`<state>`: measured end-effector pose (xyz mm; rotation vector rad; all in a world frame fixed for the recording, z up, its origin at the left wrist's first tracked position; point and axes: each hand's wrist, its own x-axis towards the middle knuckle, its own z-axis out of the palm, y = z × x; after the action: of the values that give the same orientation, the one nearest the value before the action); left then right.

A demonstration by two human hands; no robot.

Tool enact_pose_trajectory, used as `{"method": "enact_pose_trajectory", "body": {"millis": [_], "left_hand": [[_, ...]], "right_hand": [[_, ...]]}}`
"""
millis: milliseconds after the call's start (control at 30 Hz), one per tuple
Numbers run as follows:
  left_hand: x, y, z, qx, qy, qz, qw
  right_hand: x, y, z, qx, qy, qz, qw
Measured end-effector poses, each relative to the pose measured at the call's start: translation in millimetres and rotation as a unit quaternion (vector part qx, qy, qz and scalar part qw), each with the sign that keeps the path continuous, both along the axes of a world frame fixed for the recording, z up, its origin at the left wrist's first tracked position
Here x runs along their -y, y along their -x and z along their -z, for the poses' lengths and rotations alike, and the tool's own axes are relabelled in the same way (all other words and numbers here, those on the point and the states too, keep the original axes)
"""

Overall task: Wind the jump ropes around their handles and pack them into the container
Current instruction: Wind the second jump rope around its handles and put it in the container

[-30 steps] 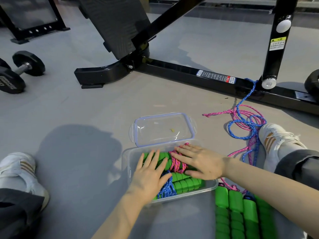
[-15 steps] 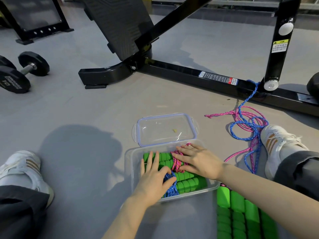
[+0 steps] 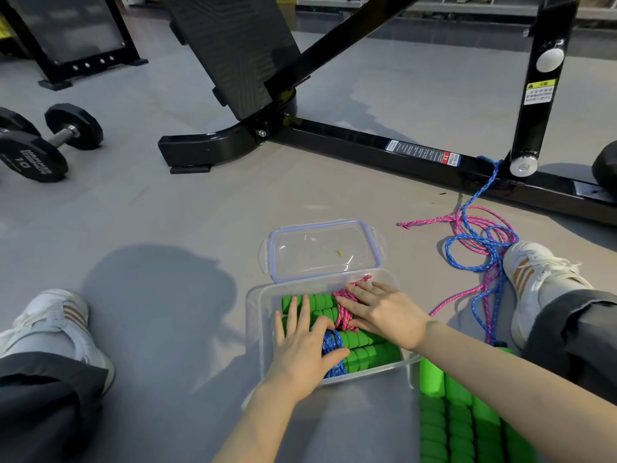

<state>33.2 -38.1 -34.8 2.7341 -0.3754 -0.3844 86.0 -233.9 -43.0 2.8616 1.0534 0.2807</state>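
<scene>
In the clear container (image 3: 257, 315) on the floor, both hands lie flat, fingers spread — left hand (image 3: 305, 349) on the blue-wound handles (image 3: 370, 354); right hand (image 3: 384, 312) on the pink-wound pair (image 3: 344, 312).

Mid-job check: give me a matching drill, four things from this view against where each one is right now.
Things:
1. left hand
2. right hand
3. lid
4. loose ropes

Places:
a. floor beside the right shoe
b. flat on the pink-wound bundle in the container
c. floor just behind the container
d. flat on the blue-wound bundle in the container

Pairs: 1-d, 2-b, 3-c, 4-a
</scene>
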Motion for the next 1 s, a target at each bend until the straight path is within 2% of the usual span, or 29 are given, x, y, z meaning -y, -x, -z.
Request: {"method": "enact_pose_trajectory", "body": {"millis": [200, 400, 700, 767, 900, 1000], "left_hand": [[-1, 2, -3, -0.006, 0.003, 0.006, 1.000], [-2, 4, -4, -0.015, 0.024, 0.008, 1.000], [0, 3, -4, -0.012, -0.008, 0.039, 0.999], [0, 3, -4, -0.026, -0.015, 0.025, 0.999], [-1, 1, -3, -0.043, -0.042, 0.011, 0.998], [-2, -1, -1, -0.064, -0.068, 0.008, 0.996]], "right_hand": [[0, 0, 1, 0.003, -0.008, -0.001, 1.000], [1, -1, 0, -0.019, 0.045, 0.010, 0.999], [-4, 1, -1, -0.004, 0.077, -0.007, 0.997], [-5, 3, -1, -0.019, 0.090, 0.009, 0.996], [2, 7, 2, -0.070, 0.046, 0.046, 0.995], [4, 8, 2, -0.112, 0.077, 0.085, 0.987]]}}
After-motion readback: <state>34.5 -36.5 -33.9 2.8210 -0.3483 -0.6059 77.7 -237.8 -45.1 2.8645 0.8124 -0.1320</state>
